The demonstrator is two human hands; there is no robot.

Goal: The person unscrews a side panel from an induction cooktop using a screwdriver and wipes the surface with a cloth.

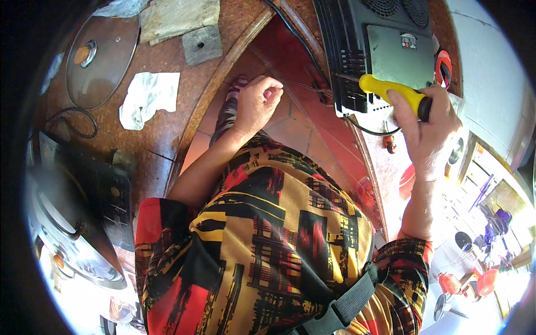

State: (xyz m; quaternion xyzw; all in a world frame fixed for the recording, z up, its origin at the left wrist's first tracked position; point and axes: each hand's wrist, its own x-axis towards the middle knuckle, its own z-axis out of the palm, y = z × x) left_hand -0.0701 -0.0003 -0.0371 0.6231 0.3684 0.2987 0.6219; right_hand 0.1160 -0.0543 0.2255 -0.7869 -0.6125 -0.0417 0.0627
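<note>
My right hand (435, 121) grips a screwdriver (389, 93) by its yellow handle with a black end. Its thin shaft points left across the vented edge of a black electric appliance (398, 63), which looks like an induction cooker turned underside up. Round fan grilles and a label with writing show on that underside. Whether the screwdriver's tip touches the casing I cannot tell. Over the floor gap between the counters, my left hand (260, 102) is held with its fingers curled closed. Nothing shows between those fingers, though their inner side is partly hidden.
On the brown left counter lie a glass lid (102, 67), a crumpled white tissue (150, 98), folded cloths (180, 19) and a grey square plate (202, 45). A metal pot (79, 251) stands by a black cooktop (113, 197). A black cable (372, 130) loops below the appliance.
</note>
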